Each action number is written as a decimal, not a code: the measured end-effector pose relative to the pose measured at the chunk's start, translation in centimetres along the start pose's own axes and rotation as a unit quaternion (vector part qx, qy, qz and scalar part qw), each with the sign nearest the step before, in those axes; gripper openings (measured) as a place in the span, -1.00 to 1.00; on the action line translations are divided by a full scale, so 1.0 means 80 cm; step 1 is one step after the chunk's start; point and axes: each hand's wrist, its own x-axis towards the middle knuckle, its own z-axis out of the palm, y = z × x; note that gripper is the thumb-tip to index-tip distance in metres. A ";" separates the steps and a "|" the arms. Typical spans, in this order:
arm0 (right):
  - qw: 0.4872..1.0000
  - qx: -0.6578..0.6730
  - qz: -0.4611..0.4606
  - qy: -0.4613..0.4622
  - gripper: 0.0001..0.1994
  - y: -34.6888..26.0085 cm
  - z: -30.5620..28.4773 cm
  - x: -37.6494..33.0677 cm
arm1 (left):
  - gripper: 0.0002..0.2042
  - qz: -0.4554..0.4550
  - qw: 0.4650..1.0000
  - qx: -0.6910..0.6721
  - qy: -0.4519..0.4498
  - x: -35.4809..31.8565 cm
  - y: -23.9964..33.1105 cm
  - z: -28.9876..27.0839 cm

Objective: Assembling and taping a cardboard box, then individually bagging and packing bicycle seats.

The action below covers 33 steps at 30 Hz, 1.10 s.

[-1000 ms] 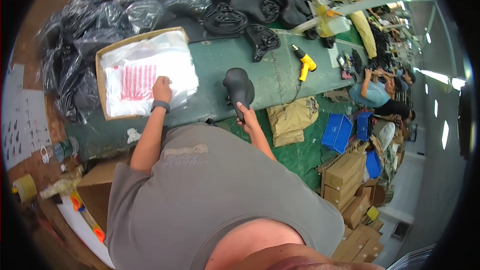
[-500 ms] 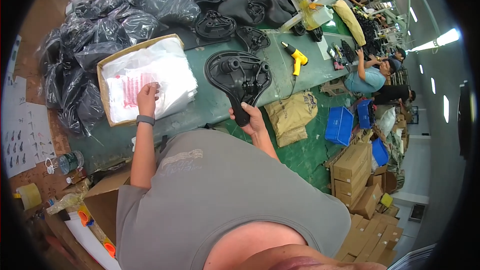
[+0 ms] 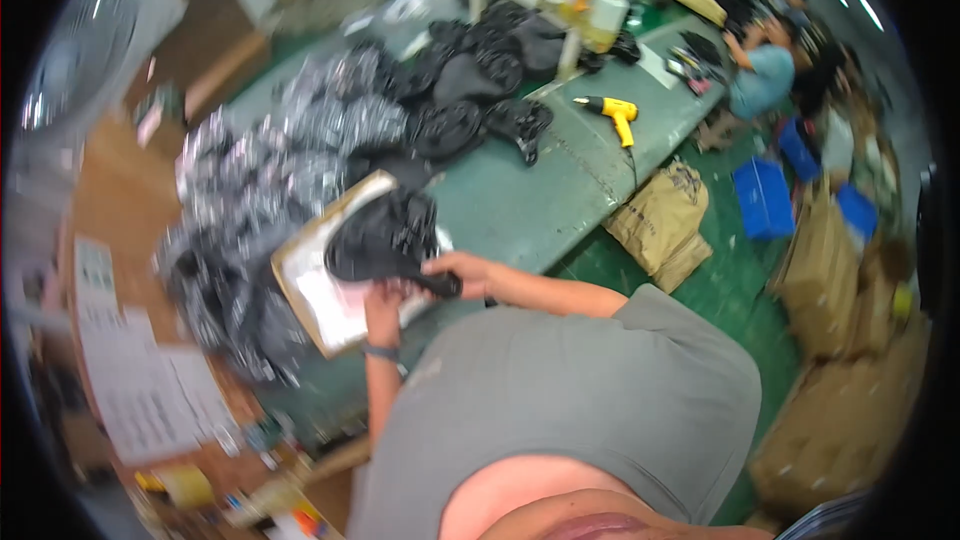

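Observation:
A black bicycle saddle (image 3: 375,240) is tilted over a shallow cardboard box (image 3: 300,312) holding flat clear plastic bags (image 3: 338,318). My right hand (image 3: 468,276) is closed round the saddle's narrow nose. Against the saddle's near edge, just above the bags, is my left hand (image 3: 383,302); its fingers are partly hidden by the saddle and blurred. Whether it grips the saddle or a bag cannot be made out.
Saddles in plastic bags (image 3: 290,155) heap up left of the box, and bare black saddles (image 3: 470,80) lie behind. A yellow heat gun (image 3: 617,114) lies on the green table (image 3: 490,205). A folded sack (image 3: 660,215) and blue crate (image 3: 763,198) stand right, near a seated person (image 3: 765,80).
My right hand has carried the saddle left, over the box, and turned it. My left hand now meets the saddle's edge. The whole view has shifted with my head.

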 end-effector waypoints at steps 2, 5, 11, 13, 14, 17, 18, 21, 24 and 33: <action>0.997 -0.044 -0.058 0.013 -0.61 0.002 0.011 0.005 | -0.72 -0.026 0.978 -0.192 0.079 -0.017 0.021 0.018; 0.991 -0.071 -0.103 0.038 -0.60 -0.004 0.006 -0.009 | -0.71 -0.072 0.905 -0.410 0.085 0.004 -0.041 -0.045; 0.985 -0.102 -0.134 0.033 -0.51 -0.018 0.016 -0.042 | -0.95 0.025 0.771 -0.613 0.172 0.012 -0.008 -0.156; 0.978 -0.148 -0.146 0.012 -0.50 -0.025 0.025 -0.049 | -0.94 0.005 0.821 -0.569 0.048 -0.005 0.057 -0.144; 0.973 -0.177 -0.144 0.008 -0.47 -0.029 0.025 -0.049 | -0.92 -0.017 0.829 -0.558 -0.040 -0.007 0.083 -0.133; 0.940 -0.281 -0.193 0.005 -0.36 -0.036 0.053 -0.061 | -0.87 -0.088 0.957 -0.231 0.155 0.019 0.075 -0.126; 0.892 -0.355 -0.279 -0.001 -0.31 -0.035 0.035 -0.049 | -0.84 -0.077 0.963 -0.117 0.229 0.022 0.115 -0.066; 0.741 -0.584 -0.319 0.089 0.00 -0.034 0.058 -0.060 | -0.80 -0.027 0.977 -0.026 0.211 0.036 0.137 -0.046; 0.667 -0.667 -0.302 0.140 0.05 -0.031 0.074 -0.061 | -0.61 0.106 0.936 0.226 0.247 0.065 0.156 -0.021; 0.567 -0.763 -0.212 0.227 -0.08 -0.031 0.101 -0.065 | -0.90 0.397 0.733 0.553 0.010 0.034 0.279 0.136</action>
